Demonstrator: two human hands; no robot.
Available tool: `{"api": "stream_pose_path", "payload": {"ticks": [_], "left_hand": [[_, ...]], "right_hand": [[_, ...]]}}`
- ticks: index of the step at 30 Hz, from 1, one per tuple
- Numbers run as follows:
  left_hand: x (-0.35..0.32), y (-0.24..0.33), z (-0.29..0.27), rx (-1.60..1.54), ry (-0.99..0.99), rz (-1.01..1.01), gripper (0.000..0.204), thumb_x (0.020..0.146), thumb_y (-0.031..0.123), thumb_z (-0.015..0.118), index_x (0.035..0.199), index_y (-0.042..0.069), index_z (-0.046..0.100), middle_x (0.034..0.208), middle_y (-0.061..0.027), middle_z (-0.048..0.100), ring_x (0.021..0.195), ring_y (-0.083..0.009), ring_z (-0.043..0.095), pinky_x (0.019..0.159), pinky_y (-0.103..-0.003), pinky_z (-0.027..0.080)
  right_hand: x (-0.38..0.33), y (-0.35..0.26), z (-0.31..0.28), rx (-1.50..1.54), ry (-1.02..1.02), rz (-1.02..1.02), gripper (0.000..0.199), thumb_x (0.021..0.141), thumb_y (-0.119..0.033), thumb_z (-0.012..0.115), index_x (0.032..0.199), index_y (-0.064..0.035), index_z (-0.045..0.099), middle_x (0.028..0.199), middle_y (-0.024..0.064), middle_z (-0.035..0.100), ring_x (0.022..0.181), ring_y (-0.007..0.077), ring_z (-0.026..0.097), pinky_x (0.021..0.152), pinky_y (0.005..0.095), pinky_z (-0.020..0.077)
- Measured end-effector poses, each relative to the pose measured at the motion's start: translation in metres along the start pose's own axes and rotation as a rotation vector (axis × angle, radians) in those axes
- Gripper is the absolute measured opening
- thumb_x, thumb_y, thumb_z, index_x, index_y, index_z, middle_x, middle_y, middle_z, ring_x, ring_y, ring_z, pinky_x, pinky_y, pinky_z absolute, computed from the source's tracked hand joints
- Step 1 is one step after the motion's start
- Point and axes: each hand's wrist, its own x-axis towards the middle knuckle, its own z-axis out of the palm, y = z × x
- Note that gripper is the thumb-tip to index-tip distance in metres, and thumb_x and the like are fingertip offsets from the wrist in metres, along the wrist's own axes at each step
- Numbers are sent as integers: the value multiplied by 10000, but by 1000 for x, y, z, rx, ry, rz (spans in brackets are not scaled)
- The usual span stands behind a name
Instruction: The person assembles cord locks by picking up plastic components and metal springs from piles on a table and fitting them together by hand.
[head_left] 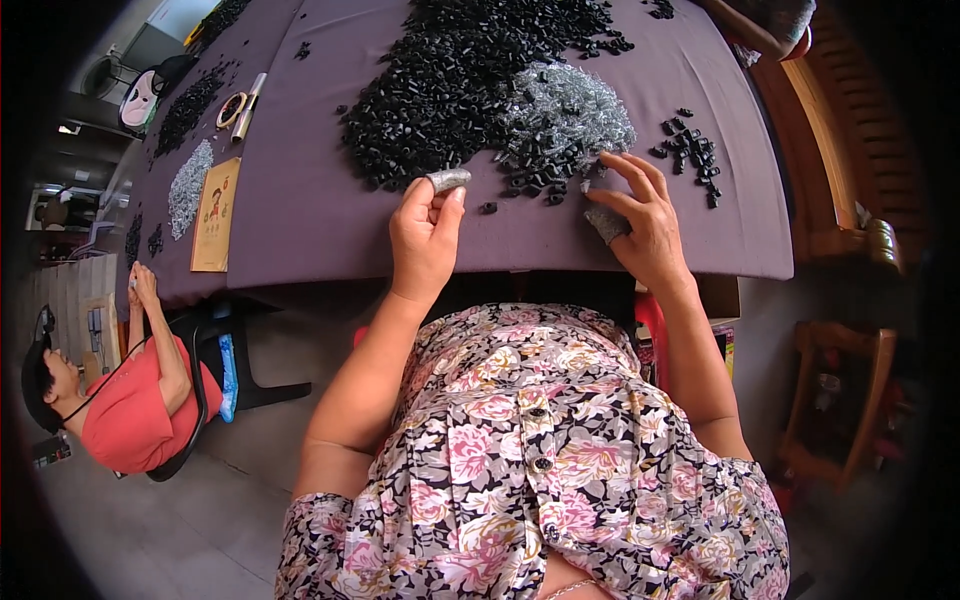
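My left hand [425, 232] pinches a small grey cylindrical piece [448, 180] between thumb and fingers, just above the near edge of the purple-covered table [310, 200]. My right hand [640, 215] rests on the cloth with fingers spread, its fingertips at the edge of a pile of silvery metal bits [565, 118], and a grey piece [606, 223] sits under its thumb. A large heap of small black parts [450, 80] lies behind both hands. A small cluster of black parts [690, 152] lies just right of my right hand.
At the far left another person in a red top [130, 400] sits on a chair with hands on the table. A yellow card [215, 215], a silvery pile [188, 185], a tape roll [231, 110] and more black parts lie on the left. Wooden chairs [840, 400] stand at right.
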Motion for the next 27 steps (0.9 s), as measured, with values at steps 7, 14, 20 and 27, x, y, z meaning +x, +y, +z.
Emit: {"api": "stream_pose_path", "payload": {"ticks": [7,14,20,27], "left_hand": [[-2,4,0,122,-44,49,131,913,38,646,1032,1,682,832,-33,597,652,-70,557,586,-236,469],[-2,21,4,470,-199,215,170,800,85,731,943,39,652,875,-78,581,736,-251,588,663,-348,505],[-3,10,5,511,-236,280,166,809,121,730,938,64,642,925,-96,598,845,-308,606,738,-396,501],[4,21,-6,553,-360,338,139,840,114,693,936,58,610,922,-99,586,859,-319,605,742,-413,504]], "right_hand": [[4,-9,-1,-24,-7,52,603,586,72,625,1146,-138,698,1413,51,533,1347,338,421,1081,440,411],[-1,-3,2,35,62,88,544,599,88,620,1093,-124,706,1390,57,552,1332,333,445,1066,426,429],[0,-9,1,172,102,37,405,656,58,693,1030,-97,716,1175,68,637,1142,314,554,954,406,482],[22,-30,-5,123,-177,64,288,681,62,640,952,-37,652,946,118,609,965,341,574,836,423,482]]}}
